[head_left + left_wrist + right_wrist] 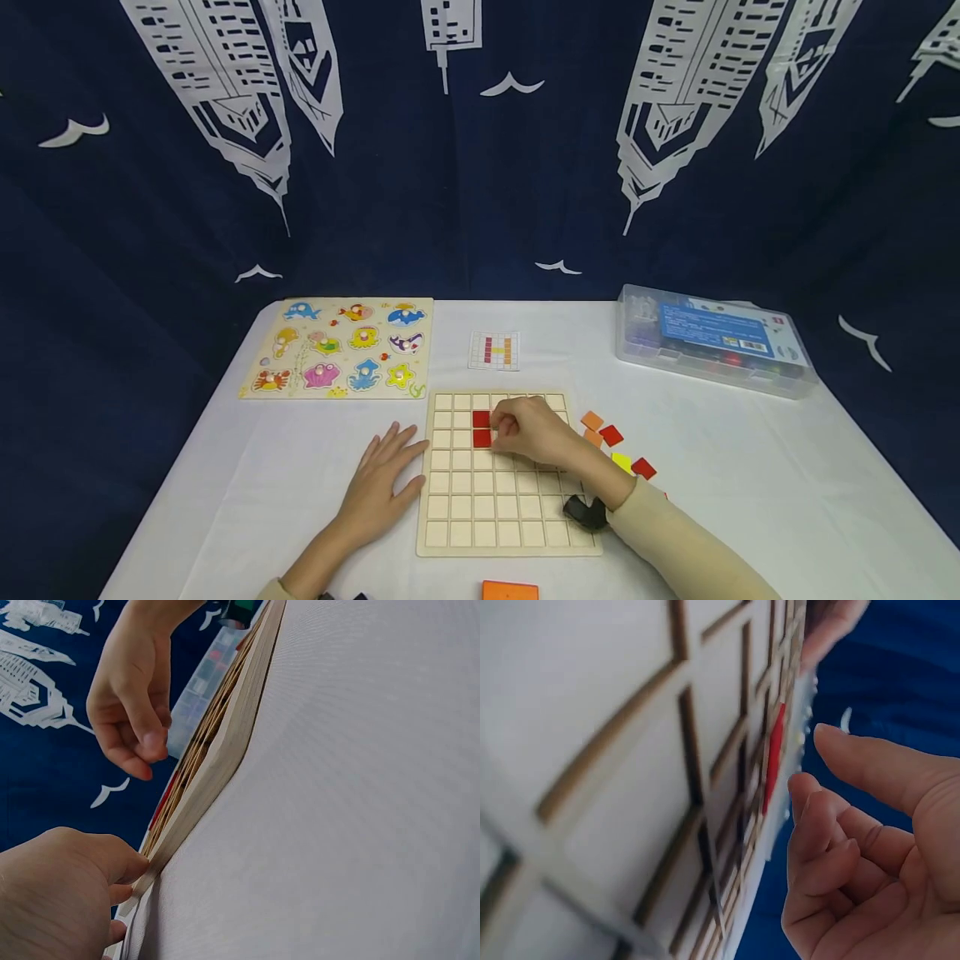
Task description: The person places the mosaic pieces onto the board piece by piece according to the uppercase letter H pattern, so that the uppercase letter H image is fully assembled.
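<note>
A wooden grid board [461, 507] lies on the white table. Two red square tiles [481, 437] sit one in front of the other in its cells. Just right of them, above the board, hovers my right hand [532, 429]. Its fingers are bent, and in the right wrist view the thumb and index fingertip stand apart with nothing between them. Spread on the cloth, my left hand [378, 485] has its fingertips at the board's left edge. In the left wrist view its thumb [124, 859] touches the board's side.
Loose orange tiles [592, 420], red tiles [643, 468] and a yellow tile [621, 461] lie right of the board. Behind it is a pattern card [495, 351]. A sea-animal puzzle [341, 346] lies back left, a plastic case [712, 342] back right. An orange block [510, 591] sits at the front.
</note>
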`<state>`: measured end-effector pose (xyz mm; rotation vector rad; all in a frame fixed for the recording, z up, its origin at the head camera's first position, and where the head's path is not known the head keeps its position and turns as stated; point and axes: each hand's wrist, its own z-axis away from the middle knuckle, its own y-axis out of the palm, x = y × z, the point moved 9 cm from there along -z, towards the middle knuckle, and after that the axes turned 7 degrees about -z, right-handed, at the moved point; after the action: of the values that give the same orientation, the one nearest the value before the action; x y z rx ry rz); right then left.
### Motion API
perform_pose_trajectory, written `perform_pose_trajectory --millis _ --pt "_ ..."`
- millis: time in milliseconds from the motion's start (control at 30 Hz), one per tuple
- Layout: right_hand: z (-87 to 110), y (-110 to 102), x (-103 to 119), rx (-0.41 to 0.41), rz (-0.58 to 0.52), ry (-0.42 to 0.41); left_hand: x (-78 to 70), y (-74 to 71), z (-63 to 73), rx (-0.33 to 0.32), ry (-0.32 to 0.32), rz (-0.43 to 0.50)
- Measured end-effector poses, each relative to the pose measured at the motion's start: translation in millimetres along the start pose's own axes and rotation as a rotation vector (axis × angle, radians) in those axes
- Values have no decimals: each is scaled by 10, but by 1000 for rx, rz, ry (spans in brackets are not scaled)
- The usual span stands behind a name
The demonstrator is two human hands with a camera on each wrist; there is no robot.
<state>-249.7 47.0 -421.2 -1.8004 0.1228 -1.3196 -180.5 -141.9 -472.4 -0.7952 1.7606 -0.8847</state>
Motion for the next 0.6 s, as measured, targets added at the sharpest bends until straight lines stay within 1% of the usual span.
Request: perform_pose_trajectory --millis 100,167,300,400,500,600 --pt "84 -111 -31 -20 -34 -1 3 -3 3 5 0 1" --pt "177 -215 -72 -43 -61 3 -2 -2 0 5 2 -1" --pt "415 -458 -207 -103 -97 16 -5 -3 -1 6 4 -11" --pt "613 -661 -349 -158 -96 36 -6 -9 0 8 1 -8" --pt "800 -863 -535 -222 -71 86 -8 -15 0 8 -1 0" --pt "974 -1039 -742 -277 -35 156 -13 -15 5 9 -2 5"
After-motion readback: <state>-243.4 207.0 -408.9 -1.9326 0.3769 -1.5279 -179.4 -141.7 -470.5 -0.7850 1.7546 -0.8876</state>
